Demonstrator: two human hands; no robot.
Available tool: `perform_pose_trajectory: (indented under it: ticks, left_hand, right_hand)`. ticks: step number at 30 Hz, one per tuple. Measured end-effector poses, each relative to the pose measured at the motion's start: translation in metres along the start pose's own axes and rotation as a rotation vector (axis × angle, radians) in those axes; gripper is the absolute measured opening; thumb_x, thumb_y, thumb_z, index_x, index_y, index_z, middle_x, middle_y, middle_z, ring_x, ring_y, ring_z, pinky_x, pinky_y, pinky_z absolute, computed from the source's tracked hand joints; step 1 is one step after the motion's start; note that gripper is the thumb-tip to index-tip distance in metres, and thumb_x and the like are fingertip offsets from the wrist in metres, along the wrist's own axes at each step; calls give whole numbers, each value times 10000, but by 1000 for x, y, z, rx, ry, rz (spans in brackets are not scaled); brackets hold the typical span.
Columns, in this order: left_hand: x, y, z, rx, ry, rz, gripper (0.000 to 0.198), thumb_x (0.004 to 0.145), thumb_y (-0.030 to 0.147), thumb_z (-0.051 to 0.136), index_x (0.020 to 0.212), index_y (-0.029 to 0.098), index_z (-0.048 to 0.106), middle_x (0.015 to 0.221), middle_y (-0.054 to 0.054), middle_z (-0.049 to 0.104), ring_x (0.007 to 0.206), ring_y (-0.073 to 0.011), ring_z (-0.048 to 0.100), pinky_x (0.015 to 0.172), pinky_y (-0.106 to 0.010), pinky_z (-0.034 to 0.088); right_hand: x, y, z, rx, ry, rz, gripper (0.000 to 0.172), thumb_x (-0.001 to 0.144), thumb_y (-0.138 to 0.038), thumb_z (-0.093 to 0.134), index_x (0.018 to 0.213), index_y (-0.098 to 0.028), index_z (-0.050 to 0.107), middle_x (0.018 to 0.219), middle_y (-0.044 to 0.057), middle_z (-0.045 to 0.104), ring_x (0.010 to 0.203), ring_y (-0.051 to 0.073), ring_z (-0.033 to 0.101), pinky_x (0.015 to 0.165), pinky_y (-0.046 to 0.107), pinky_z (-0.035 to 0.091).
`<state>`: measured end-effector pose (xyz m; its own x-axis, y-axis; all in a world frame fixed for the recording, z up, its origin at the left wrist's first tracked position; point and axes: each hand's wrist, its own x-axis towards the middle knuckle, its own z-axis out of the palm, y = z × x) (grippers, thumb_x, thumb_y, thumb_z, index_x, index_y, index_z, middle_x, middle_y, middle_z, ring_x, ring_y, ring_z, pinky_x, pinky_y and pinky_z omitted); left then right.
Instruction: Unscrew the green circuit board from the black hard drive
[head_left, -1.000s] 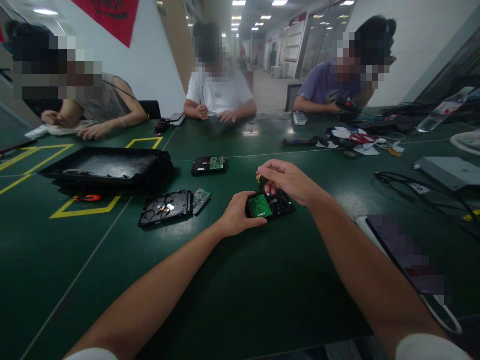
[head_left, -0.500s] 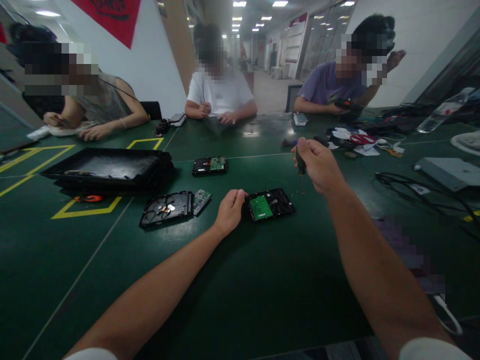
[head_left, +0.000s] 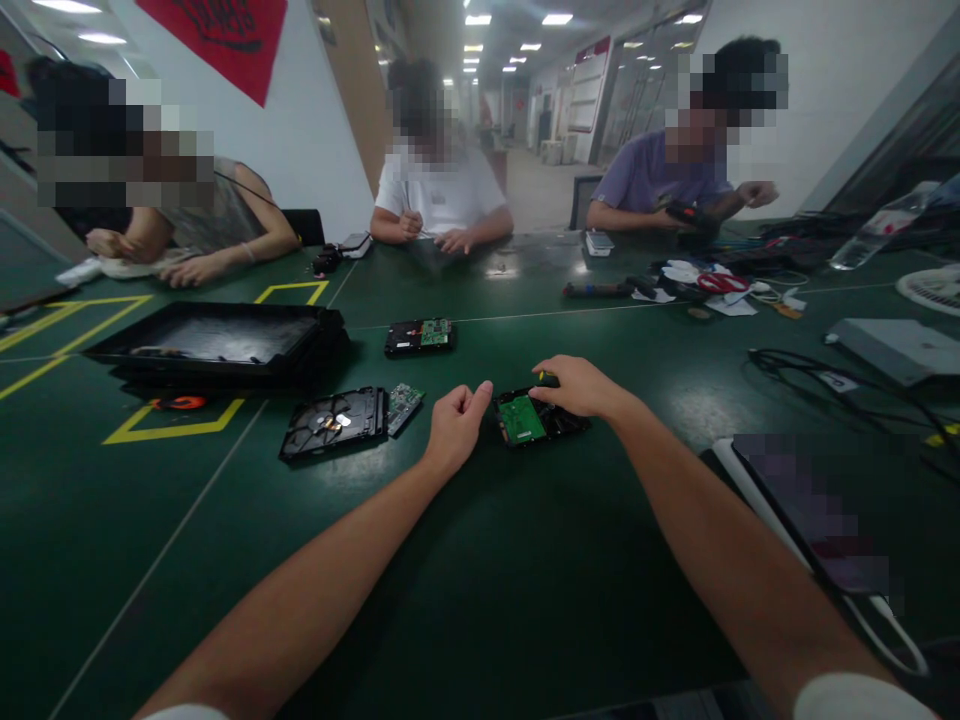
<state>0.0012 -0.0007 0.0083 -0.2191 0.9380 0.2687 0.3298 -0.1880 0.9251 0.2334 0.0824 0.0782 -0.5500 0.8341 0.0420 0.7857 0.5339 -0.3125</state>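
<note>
A hard drive [head_left: 523, 417] lies on the green table with its green circuit board facing up. My right hand [head_left: 581, 387] is closed around the dark, yellow-marked handle of a screwdriver [head_left: 549, 380] above the drive's right half; its tip is hidden. Just left of the drive, my left hand [head_left: 454, 430] is curled with the thumb raised. Its fingers hide whatever they may hold, and I cannot tell whether they touch the drive. Farther left are an opened drive [head_left: 334, 422] and a loose circuit board [head_left: 405, 408] against its right end.
Another hard drive [head_left: 420, 336] lies farther back, near stacked black trays [head_left: 225, 335]. On the right are a phone [head_left: 806, 510], cables [head_left: 810, 375], a grey box [head_left: 892, 350] and a bottle [head_left: 885, 228]. Three people sit across the table.
My right hand has come down and left, bringing the screwdriver from beside the drive to over it. My left hand has barely moved. The person at right has lowered a raised hand.
</note>
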Motion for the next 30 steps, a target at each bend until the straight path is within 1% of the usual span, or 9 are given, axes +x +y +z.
perform_pose_trajectory:
  ticks: [6,9,13,18,20,24,26,28,30]
  left_hand:
    - [3,-4,7,-147,41,-64,696,999,684,469,473,229,456,502,8,493,554,-157,538,645,-309,447]
    - [6,-7,10,-218,71,-47,720,1022,629,446,422,232,470,515,-21,559,594,-165,604,719,-313,485]
    - [7,-11,9,-220,87,-55,642,996,480,487,402,237,512,532,-35,603,642,-182,642,766,-326,503]
    - [7,-10,5,-178,71,-69,451,881,316,524,453,218,625,649,-50,706,779,-206,689,804,-323,516]
    - [7,-8,4,-199,57,-84,390,853,297,528,499,214,670,692,-50,736,821,-211,705,813,-320,536]
    - [6,-2,3,-190,18,-46,421,825,266,513,419,218,612,922,-79,806,913,-203,730,846,-309,563]
    - [4,3,3,-165,16,-52,412,809,242,512,410,216,610,919,-78,806,839,-182,725,813,-298,569]
    - [2,10,1,-156,8,-98,366,786,231,519,437,205,626,903,-66,802,665,-146,681,664,-279,551]
    - [-1,19,-2,-156,-3,-109,330,780,224,521,476,198,645,913,-59,801,598,-134,651,566,-268,506]
  right_hand:
    - [3,-3,5,-198,-109,48,357,1022,-445,577,1169,-186,773,1199,135,773,1082,290,717,910,354,519]
    - [4,-4,6,-222,-115,61,345,1015,-443,578,1130,-187,778,1168,143,776,1071,306,717,894,367,518]
    - [3,-5,5,-246,-144,67,356,1000,-458,592,1103,-174,780,1144,155,776,1063,314,717,872,371,518]
    - [-3,-9,-7,-247,-211,46,381,979,-491,612,1053,-164,792,1071,147,787,975,293,728,779,350,511]
    - [-6,-12,-13,-235,-282,33,380,975,-485,617,1043,-157,796,1049,145,789,942,281,729,750,343,503]
    - [-10,-17,-21,-224,-348,43,358,937,-469,673,1045,-153,802,1022,139,792,939,283,730,739,343,499]
    - [-12,-19,-23,-207,-327,36,365,923,-467,698,1080,-152,796,1058,142,790,982,293,728,767,348,508]
    - [-13,-22,-24,-164,-260,24,370,909,-446,723,1126,-152,780,1120,145,783,1029,297,722,809,352,518]
    - [-14,-26,-26,-85,-168,-5,372,893,-427,747,1150,-158,764,1159,138,775,1060,293,715,859,356,522]
